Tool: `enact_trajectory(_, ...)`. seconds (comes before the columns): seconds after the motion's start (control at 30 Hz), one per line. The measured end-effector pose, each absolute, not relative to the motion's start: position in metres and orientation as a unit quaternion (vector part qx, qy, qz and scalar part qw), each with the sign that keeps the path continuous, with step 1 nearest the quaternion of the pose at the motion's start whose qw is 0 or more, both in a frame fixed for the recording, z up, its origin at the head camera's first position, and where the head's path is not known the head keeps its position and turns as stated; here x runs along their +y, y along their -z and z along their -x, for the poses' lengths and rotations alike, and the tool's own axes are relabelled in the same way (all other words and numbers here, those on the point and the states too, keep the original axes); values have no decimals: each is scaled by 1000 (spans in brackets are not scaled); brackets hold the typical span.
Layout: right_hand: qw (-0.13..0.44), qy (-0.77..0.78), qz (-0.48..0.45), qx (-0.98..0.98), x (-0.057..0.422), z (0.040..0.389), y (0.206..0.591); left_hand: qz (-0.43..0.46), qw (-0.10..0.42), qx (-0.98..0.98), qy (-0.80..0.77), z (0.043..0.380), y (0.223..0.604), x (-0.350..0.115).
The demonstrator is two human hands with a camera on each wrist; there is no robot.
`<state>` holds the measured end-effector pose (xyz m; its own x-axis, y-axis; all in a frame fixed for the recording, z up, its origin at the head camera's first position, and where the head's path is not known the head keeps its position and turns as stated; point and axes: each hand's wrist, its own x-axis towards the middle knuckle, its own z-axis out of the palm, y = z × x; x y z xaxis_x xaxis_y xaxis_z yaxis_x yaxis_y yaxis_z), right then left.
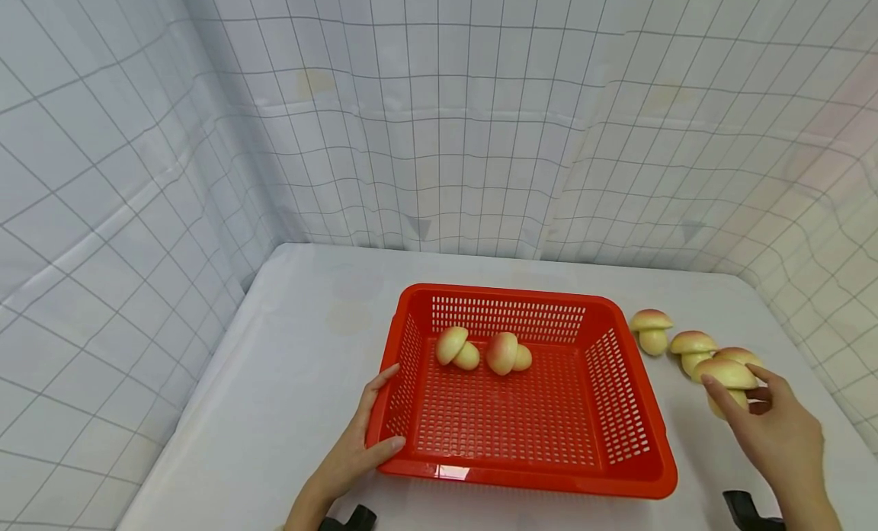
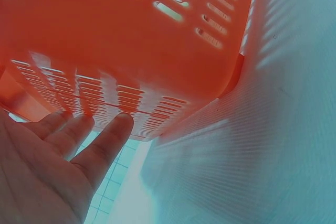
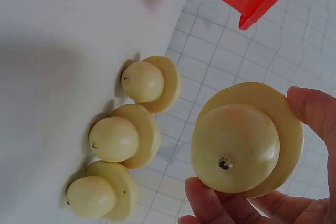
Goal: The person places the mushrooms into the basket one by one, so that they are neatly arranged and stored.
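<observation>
My right hand (image 1: 782,428) pinches a toy mushroom (image 1: 728,374) with a yellow, red-tinged cap, above the table right of the red plastic basket (image 1: 535,481). In the right wrist view this mushroom (image 3: 236,145) shows its stem end, thumb and fingers at the cap's edge. Three similar mushrooms (image 1: 652,331) stand beside the basket, the nearest partly hidden behind the held one. Two more mushrooms (image 1: 504,353) lie inside the basket toward the back. My left hand (image 1: 357,439) holds the basket's left side, thumb over the rim and fingers against the slotted outer wall (image 2: 131,95).
A white cloth covers the table (image 1: 288,363). Grid-patterned white curtains (image 1: 439,135) hang behind it and at both sides. Black wrist mounts (image 1: 748,510) show at the bottom edge near both wrists.
</observation>
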<state>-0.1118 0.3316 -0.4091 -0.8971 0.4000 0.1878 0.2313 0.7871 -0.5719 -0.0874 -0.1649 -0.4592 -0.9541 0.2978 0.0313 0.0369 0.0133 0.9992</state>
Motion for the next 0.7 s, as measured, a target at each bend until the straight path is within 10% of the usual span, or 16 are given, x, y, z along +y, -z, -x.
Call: enact_trajectory(0.7,139,-265,39,-953,294,114,382,-108,92,707,-692,87,460,-163)
